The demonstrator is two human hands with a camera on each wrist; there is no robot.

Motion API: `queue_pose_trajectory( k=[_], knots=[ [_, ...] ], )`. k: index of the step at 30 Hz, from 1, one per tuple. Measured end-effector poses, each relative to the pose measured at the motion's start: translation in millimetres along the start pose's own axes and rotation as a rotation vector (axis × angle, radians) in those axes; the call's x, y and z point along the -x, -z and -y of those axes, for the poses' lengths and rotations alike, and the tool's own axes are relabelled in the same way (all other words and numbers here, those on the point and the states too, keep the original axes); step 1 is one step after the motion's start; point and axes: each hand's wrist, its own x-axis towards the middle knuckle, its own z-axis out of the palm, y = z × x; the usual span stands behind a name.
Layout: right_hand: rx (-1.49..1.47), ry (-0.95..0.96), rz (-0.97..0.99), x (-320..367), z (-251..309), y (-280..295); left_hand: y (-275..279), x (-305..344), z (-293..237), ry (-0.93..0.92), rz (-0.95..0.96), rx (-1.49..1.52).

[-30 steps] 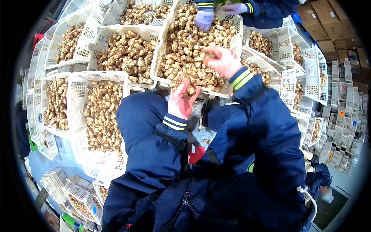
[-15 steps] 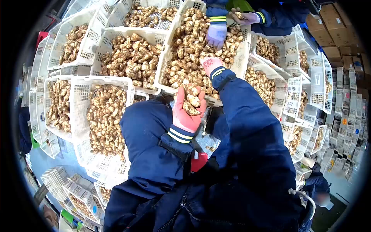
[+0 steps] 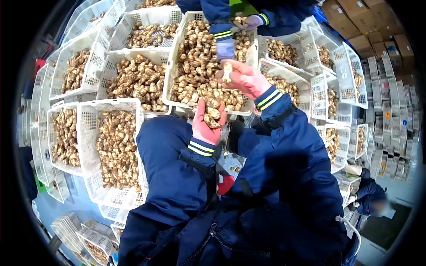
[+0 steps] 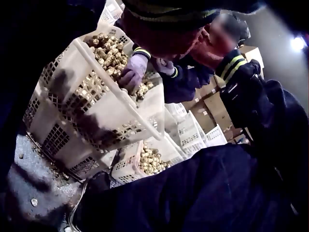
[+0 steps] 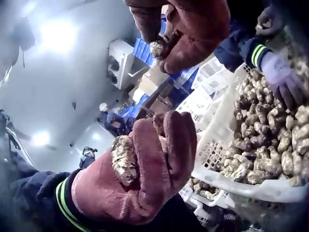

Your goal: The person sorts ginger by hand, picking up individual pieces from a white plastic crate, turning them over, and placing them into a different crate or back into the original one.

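Note:
My left hand (image 3: 206,126), in a pink glove, cups a few stubby brown-and-white mushrooms (image 3: 212,118) near my knees, palm up. The right wrist view shows its fingers curled, with one mottled mushroom (image 5: 124,160) against the palm. My right hand (image 3: 248,80) pinches a single pale mushroom (image 3: 227,72) between thumb and fingers, over the near right part of a white perforated crate (image 3: 167,88). That crate is heaped with mushrooms (image 3: 195,66). In the right wrist view the pinched mushroom's end (image 5: 157,49) pokes out between the gloved fingers.
Across the crate another person's lilac-gloved hand (image 3: 225,48) reaches into the heap; their other hand (image 3: 251,22) holds a mushroom. More crates of mushrooms stand left (image 3: 108,104) and right (image 3: 306,88). Cardboard boxes (image 3: 355,17) are stacked at the back right.
My right hand reached down into the heap half a second ago and has come back up with a pale mushroom. My left hand keeps its mushrooms in nearly the same place.

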Motion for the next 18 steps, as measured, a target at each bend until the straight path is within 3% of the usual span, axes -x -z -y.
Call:
queue_pose_trajectory(
  k=[5,9,10,11,13,14,15,16,18],
  knots=[
    [0.105,0.091,-0.080,32.3,-2.6,-13.2,3.4,0.0,9.1,0.012,-0.041,-0.087],
    [0.823,0.049,-0.238,57.4,-2.6,-21.3,8.1,-2.7,10.5,-0.009,-0.053,-0.141],
    [0.959,0.131,-0.279,57.7,-16.1,-7.5,3.8,-1.4,15.3,-0.035,-0.097,-0.160],
    [0.857,0.085,-0.335,63.9,-13.8,1.9,-1.3,-3.6,23.3,-0.077,-0.215,-0.212],
    [0.800,0.031,-0.455,80.0,-1.1,26.6,15.7,-30.0,41.1,0.089,0.085,-0.158],
    [0.844,0.026,-0.526,89.0,3.2,52.0,-20.9,-21.6,66.3,0.008,-0.057,-0.237],
    [0.999,0.158,-0.623,97.6,-2.8,90.7,-27.2,-34.8,84.5,0.093,0.122,-0.260],
    [1.155,0.290,-0.717,109.1,-6.1,122.9,-46.0,-30.7,104.1,0.091,0.082,-0.307],
    [1.505,0.179,-0.924,134.3,14.7,138.4,-38.5,-42.9,133.7,0.109,-0.033,-0.468]
  ],
)
